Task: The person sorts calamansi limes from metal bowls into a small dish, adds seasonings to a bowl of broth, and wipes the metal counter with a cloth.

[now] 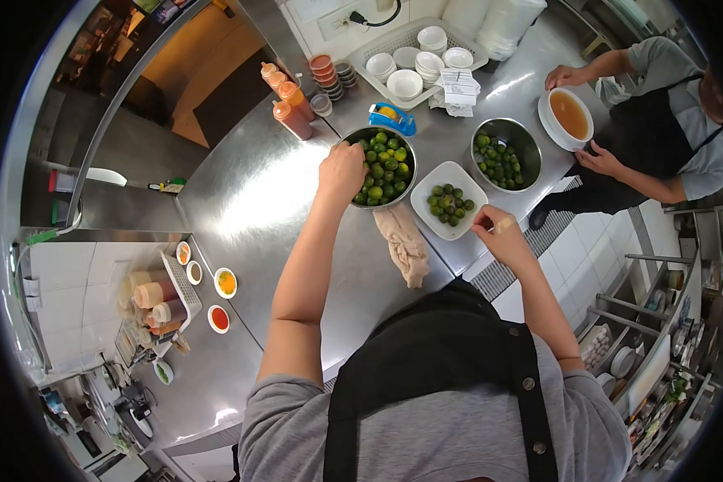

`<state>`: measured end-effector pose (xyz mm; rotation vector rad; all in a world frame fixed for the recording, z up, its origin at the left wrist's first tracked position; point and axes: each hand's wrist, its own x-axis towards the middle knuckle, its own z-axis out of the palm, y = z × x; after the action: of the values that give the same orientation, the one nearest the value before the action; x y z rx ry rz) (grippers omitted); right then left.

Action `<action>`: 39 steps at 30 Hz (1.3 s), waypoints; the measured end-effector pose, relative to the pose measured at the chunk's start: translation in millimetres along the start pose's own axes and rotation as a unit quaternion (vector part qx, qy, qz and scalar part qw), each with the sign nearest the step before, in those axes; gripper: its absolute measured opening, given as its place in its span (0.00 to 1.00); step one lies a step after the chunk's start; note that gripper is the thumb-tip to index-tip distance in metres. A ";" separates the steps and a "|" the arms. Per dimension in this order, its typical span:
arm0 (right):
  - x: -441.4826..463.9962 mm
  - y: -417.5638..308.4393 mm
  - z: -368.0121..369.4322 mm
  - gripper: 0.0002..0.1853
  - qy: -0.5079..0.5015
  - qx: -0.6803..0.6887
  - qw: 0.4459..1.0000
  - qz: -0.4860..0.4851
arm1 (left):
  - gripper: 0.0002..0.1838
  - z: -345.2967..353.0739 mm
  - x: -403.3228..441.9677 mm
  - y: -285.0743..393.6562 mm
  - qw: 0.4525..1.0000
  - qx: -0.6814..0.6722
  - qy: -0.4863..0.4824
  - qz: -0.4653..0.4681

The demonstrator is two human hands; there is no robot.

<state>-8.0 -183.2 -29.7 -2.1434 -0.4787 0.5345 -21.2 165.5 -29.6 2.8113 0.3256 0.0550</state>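
My left hand (343,170) is at the left rim of a round metal bowl (412,178) full of small green limes (387,165). Its fingers curl in over the limes, and what they hold is hidden. My right hand (500,233), with a tan bandage on its back, is beside the right corner of a white square bowl (426,178). The fingers of that hand are pinched together; I cannot make out anything in them. Several darker green limes (450,206) lie inside the square bowl. Below the metal bowl, a crumpled beige cloth (402,245) rests on the steel table.
A second metal bowl (536,165) holds more limes. At right, a co-worker holds a white bowl of brownish liquid (569,115). Behind stand a blue tape dispenser (395,120), orange squeeze bottles (292,120) and a basket (369,60) of white cups. Small sauce dishes (218,319) sit left.
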 end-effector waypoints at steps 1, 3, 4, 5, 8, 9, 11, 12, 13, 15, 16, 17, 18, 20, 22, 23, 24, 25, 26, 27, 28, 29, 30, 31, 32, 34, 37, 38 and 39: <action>-1.2 0.6 -1.8 0.07 0.004 -0.001 1.000 -0.001 | 0.12 0.3 -0.8 -0.6 1.000 0.002 0.003 0.019; -2.4 2.0 -5.0 0.08 0.012 -0.001 1.000 -0.003 | 0.11 -3.8 -2.6 -2.3 0.999 -0.028 0.002 0.026; -2.9 4.7 -5.7 0.07 0.009 -0.004 1.000 -0.006 | 0.12 -8.2 -4.0 -2.9 0.998 -0.061 -0.002 0.014; -3.2 8.3 -5.9 0.07 0.006 -0.008 1.000 -0.009 | 0.12 -11.2 -5.9 -4.5 0.995 -0.094 -0.007 0.001; -4.5 14.6 -3.6 0.07 0.005 0.006 1.000 -0.001 | 0.13 -6.0 -9.9 -19.3 0.983 -0.167 0.080 -0.005; -5.4 15.7 -3.3 0.08 0.006 0.015 1.000 0.004 | 0.13 -10.6 -13.4 -12.2 0.976 -0.195 0.097 -0.007; -6.4 15.5 -2.6 0.07 0.004 0.011 1.000 0.005 | 0.14 -27.3 -31.1 20.4 0.959 -0.252 0.130 -0.014; -6.6 15.0 -2.2 0.07 0.001 0.008 1.000 0.004 | 0.14 -28.7 -44.2 46.2 0.951 -0.284 0.119 -0.011; -5.7 17.0 -0.5 0.07 -0.005 0.002 1.000 0.005 | 0.15 -19.7 -55.1 66.5 0.957 -0.271 0.097 0.034; -1.5 22.5 4.6 0.08 -0.019 -0.010 1.000 0.005 | 0.15 3.9 -73.5 103.0 0.963 -0.244 0.059 0.100; -0.8 18.3 4.3 0.08 -0.023 -0.012 1.000 0.001 | 0.15 22.1 -79.4 113.4 0.964 -0.231 0.042 0.122; -0.7 10.9 2.6 0.08 -0.026 -0.013 1.000 -0.003 | 0.15 40.8 -80.7 116.0 0.960 -0.250 0.045 0.119; -0.6 4.8 0.6 0.08 -0.027 -0.014 1.000 -0.006 | 0.15 49.0 -79.5 119.5 0.955 -0.269 0.047 0.117; 0.0 -1.4 -4.8 0.09 -0.020 -0.013 1.000 -0.015 | 0.15 61.1 -71.8 114.3 0.943 -0.320 0.050 0.081; -4.4 1.6 -7.3 0.08 -0.010 -0.021 1.000 -0.017 | 0.12 39.6 -48.9 94.7 0.940 -0.310 0.132 0.053; -5.0 5.2 -7.9 0.08 -0.005 -0.031 0.999 -0.019 | 0.10 21.8 -37.9 83.5 0.940 -0.292 0.173 0.041; -4.5 7.8 -8.2 0.07 0.001 -0.040 0.999 -0.023 | 0.10 13.5 -24.8 65.6 0.946 -0.259 0.192 0.042; -5.7 9.7 -7.2 0.07 -0.006 -0.028 0.999 -0.021 | 0.11 8.2 -13.4 46.7 0.967 -0.189 0.170 0.023; -7.3 11.9 -6.4 0.08 -0.013 -0.017 1.000 -0.019 | 0.12 0.8 -7.4 32.4 0.979 -0.138 0.143 0.037; -8.0 12.7 -6.4 0.08 -0.019 -0.007 1.000 -0.017 | 0.14 1.2 -0.4 17.2 0.988 -0.109 0.088 0.057; -8.2 10.2 -5.8 0.08 -0.018 0.000 1.000 -0.014 | 0.14 -0.3 4.2 10.6 0.990 -0.104 0.061 0.075; -9.6 6.1 -3.7 0.08 -0.019 0.007 1.000 -0.009 | 0.15 0.0 7.3 5.9 0.990 -0.099 0.032 0.093; -11.6 3.5 -1.4 0.08 -0.020 0.014 1.000 -0.004 | 0.15 0.1 10.5 1.6 0.988 -0.096 0.037 0.114; -13.1 2.9 0.3 0.08 -0.021 0.017 1.000 -0.004 | 0.15 0.3 13.2 -2.7 0.986 -0.092 0.042 0.135; -13.2 2.2 1.1 0.08 -0.021 0.020 1.000 -0.005 | 0.15 0.8 14.9 -6.3 0.983 -0.089 0.048 0.155; -13.6 2.3 0.8 0.08 -0.020 0.025 0.999 -0.004 | 0.16 -7.8 13.5 -4.1 0.975 -0.175 0.073 0.115; -16.5 6.0 -1.0 0.08 -0.016 0.021 1.000 0.001 | 0.16 -28.4 -2.0 13.9 0.951 -0.283 0.098 0.078; -16.6 9.2 -2.3 0.08 -0.014 0.010 1.000 -0.001 | 0.17 -28.3 -11.0 25.3 0.936 -0.328 0.105 0.075; -16.7 11.0 -3.3 0.08 -0.012 -0.002 1.000 -0.004 | 0.17 -26.9 -21.4 38.5 0.918 -0.373 0.113 0.072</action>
<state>-18.6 -200.1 -33.4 -2.1401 -0.5030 0.5557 -35.6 133.0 7.7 2.0597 0.1065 0.4417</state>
